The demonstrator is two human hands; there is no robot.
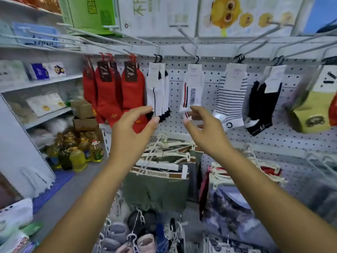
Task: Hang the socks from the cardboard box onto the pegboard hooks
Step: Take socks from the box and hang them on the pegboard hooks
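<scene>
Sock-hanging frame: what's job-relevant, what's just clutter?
Job: red socks, red-striped white sock, black socks, pegboard, left hand, right hand.
Clutter: oil bottles, green shorts, blue mat.

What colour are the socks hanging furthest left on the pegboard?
The socks are red; the head view shows them best.

Both arms up in front of pegboard (pixel 176 88). Left grip (pixel 134 125) spread, holds nothing, fingertips just beside white socks w/ dark toes (pixel 156 92). Right grip (pixel 205 126) loosely curved, thumb & index either side of toe of white sock w/ red-navy stripes (pixel 192 92); contact unclear. Same row also: red socks (pixel 107 94) far left, striped sock (pixel 230 101) & black socks (pixel 262 106) to the right. Hangered clothes (pixel 160 183) below.
</scene>
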